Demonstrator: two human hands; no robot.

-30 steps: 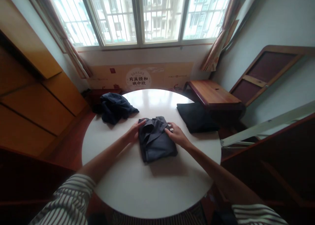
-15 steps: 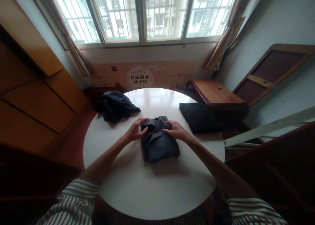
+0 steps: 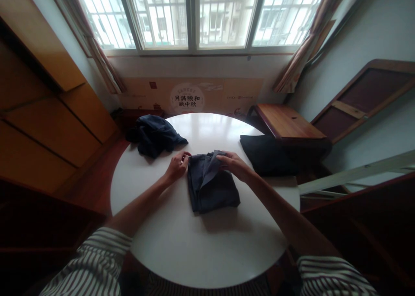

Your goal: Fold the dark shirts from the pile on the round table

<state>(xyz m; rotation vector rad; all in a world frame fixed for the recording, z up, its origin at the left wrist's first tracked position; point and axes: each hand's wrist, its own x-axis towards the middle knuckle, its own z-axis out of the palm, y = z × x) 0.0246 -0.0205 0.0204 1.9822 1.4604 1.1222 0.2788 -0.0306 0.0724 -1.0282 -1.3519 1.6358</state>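
Note:
A dark grey folded garment (image 3: 217,192) lies in a compact bundle at the middle of the white round table. At its upper left corner, my left hand (image 3: 177,165) has its fingers closed in a pinch on the cloth edge. My right hand (image 3: 234,163) grips a loose flap at the top of the bundle, thumb and fingers together, and the flap stands slightly raised. Whether the garment is a shirt or trousers cannot be made out.
A crumpled navy garment (image 3: 155,136) lies at the table's far left edge. On the right rests a flat folded black garment (image 3: 267,155). A wooden stool or low table (image 3: 288,121) stands beyond the white table (image 3: 201,255), and wooden cabinets (image 3: 74,114) line the left.
My left hand has shifted slightly left to the garment's corner, its fingers closing more tightly. My right hand has drawn the top flap up and to the right. The view has tilted slightly.

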